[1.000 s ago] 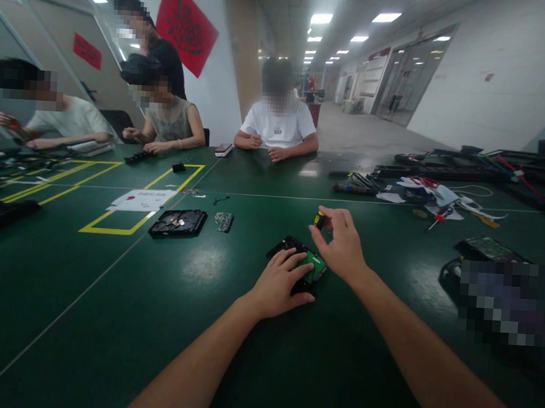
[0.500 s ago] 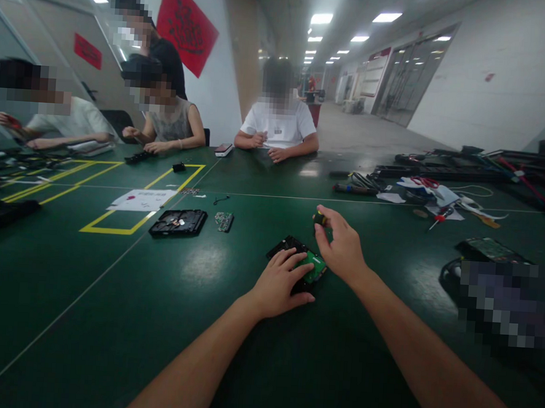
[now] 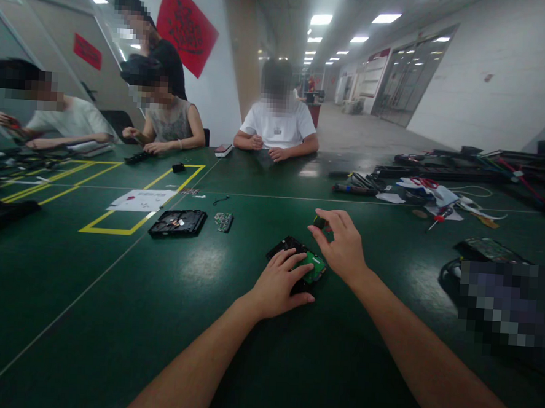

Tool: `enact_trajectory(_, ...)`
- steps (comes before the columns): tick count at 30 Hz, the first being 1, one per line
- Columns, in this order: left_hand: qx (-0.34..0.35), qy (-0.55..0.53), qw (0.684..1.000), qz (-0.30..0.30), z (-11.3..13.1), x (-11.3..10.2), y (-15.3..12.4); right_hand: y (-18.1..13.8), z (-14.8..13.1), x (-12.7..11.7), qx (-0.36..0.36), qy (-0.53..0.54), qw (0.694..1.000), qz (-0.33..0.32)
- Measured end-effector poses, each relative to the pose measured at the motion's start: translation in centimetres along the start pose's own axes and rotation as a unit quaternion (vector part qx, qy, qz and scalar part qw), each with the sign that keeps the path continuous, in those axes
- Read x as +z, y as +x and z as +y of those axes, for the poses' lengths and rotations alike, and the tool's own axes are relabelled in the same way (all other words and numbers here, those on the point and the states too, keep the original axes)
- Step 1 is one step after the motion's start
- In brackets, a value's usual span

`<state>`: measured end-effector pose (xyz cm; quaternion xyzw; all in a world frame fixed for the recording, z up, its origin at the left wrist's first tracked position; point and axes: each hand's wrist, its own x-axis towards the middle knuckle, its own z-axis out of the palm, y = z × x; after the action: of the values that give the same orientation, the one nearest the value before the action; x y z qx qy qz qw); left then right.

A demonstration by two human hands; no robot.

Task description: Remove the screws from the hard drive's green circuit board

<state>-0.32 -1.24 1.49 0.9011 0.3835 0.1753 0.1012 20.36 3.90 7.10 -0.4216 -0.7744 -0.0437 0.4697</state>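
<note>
A hard drive (image 3: 283, 244) lies on the green table, its green circuit board (image 3: 315, 269) facing up. Across its top rests my left hand (image 3: 282, 283), fingers spread flat and thumb out by the near edge; the palm hides part of the casing. Just beyond the drive's right side, my right hand (image 3: 340, 242) pinches the dark, yellow-marked handle of a small screwdriver (image 3: 318, 221). The fingers cover much of that handle, and I cannot make out where its tip is.
To the left lie an opened drive casing (image 3: 178, 223), a loose circuit board (image 3: 224, 222) and a paper sheet (image 3: 142, 200). Cables, a red screwdriver (image 3: 440, 219) and cloth scraps sit at right. Several people sit or stand across the table (image 3: 154, 320).
My right hand has turned slightly, its fingers shifting round the screwdriver handle, which tilts and shows less. My left hand and the hard drive have stayed put.
</note>
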Motion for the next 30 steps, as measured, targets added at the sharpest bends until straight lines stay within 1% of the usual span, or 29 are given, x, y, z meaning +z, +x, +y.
enact_trajectory(5, -0.001, -0.004, 1.000, 0.001, -0.01, 0.05, 0.01, 0.13, -0.21, -0.07, -0.017, 0.018, 1.000, -0.008)
enact_trajectory(9, 0.001, -0.001, 1.000, -0.001, -0.02, 0.10, 0.00, 0.13, -0.11, -0.07, 0.004, -0.005, 1.000, -0.001)
enact_trajectory(15, -0.001, -0.004, 1.000, 0.000, 0.03, 0.02, -0.02, 0.01, 0.17, 0.05, 0.000, 0.013, 1.000, -0.018)
enact_trajectory(20, -0.004, -0.003, 1.000, -0.003, 0.06, -0.03, 0.00, -0.04, 0.12, -0.02, 0.020, -0.001, 1.000, -0.010)
enact_trajectory(26, 0.000, -0.007, 1.000, -0.007, -0.08, 0.02, -0.01, 0.13, -0.14, -0.04, -0.001, 0.026, 1.000, -0.012)
enact_trajectory(30, -0.001, -0.015, 1.000, -0.004, -0.06, -0.09, -0.04, 0.19, -0.05, -0.23, 0.016, 0.005, 1.000, -0.010)
